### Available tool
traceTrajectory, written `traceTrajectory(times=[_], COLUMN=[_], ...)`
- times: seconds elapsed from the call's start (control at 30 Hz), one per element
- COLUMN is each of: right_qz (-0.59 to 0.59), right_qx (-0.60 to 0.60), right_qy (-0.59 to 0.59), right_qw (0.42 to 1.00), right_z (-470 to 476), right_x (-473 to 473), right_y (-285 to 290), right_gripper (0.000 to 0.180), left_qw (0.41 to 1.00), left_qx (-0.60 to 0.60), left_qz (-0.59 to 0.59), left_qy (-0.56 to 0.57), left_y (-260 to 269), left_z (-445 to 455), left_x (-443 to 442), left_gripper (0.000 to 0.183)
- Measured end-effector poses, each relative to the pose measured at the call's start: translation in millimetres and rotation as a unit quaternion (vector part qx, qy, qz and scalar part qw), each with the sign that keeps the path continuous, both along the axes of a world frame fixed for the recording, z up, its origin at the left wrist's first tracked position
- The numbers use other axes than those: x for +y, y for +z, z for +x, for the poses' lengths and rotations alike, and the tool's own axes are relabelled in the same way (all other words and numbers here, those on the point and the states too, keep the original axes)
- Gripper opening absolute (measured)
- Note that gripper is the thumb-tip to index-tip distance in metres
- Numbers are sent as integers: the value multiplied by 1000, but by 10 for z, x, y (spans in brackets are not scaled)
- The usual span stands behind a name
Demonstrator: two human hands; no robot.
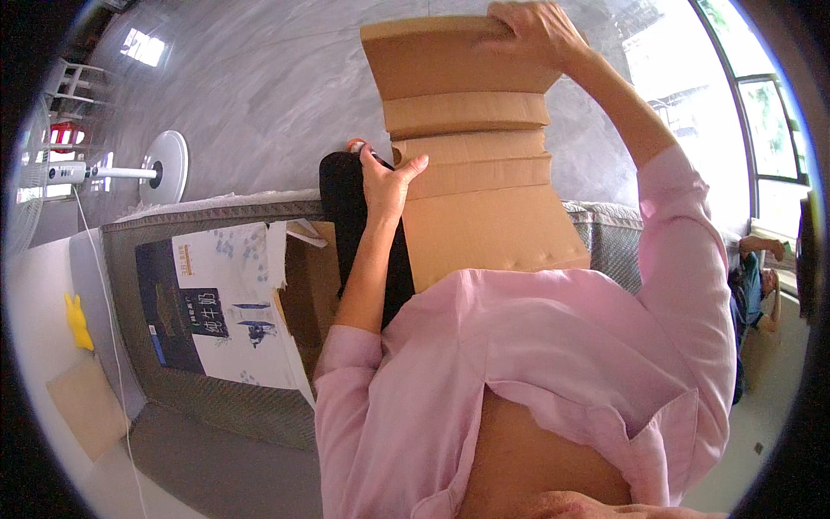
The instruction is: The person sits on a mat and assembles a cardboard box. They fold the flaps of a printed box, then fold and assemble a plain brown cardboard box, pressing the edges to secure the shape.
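A creased brown corrugated cardboard sheet (pixel 483 214) lies across my lap and stretches away from my body. Several fold lines cross its middle, and its side edges look torn there. My right hand (pixel 541 32) grips the far right corner, with the fingers over the far edge. At the left edge, my left hand (pixel 389 181) holds the sheet with the thumb on top; its other fingers are partly hidden. A printed milk carton box (pixel 240 301) with a torn, open end rests left of my leg. The sheet's near end meets my pink shirt.
I sit on a grey mesh-sided mattress (pixel 259 211). A white standing fan (pixel 168 167) stands at the left, its cord (pixel 113 311) running along the wall side. Another person (pixel 752 292) is at the far right near the windows (pixel 768 130). Grey floor (pixel 279 84) lies ahead.
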State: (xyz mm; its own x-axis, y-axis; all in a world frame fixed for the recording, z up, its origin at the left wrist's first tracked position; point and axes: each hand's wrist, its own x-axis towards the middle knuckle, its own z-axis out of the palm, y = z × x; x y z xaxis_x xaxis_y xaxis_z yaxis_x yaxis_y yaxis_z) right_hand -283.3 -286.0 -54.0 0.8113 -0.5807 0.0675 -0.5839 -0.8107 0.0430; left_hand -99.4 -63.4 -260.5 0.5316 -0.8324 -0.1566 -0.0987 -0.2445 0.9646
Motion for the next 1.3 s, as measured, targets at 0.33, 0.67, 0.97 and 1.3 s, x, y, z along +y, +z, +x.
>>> traceTrajectory(times=[0.33, 0.67, 0.97, 1.3], right_qz=[36, 20, 39, 15], right_qx=[-70, -43, -113, -143], right_qy=[91, 153, 116, 129], right_qw=[993, 987, 986, 981], right_z=[-464, -900, -1115, -981], right_x=[1460, 2084, 2181, 2162], right_y=[-164, 60, 118, 280], right_gripper=[28, 27, 26, 15], left_qw=[907, 885, 795, 820], left_qx=[418, 445, 593, 567], left_qz=[30, -9, 100, 18], left_qy=[-39, -137, -78, -67], left_y=[122, 566, 702, 866], left_z=[16, 180, -40, 17], left_x=[220, 367, 439, 93], left_gripper=[29, 52, 57, 33])
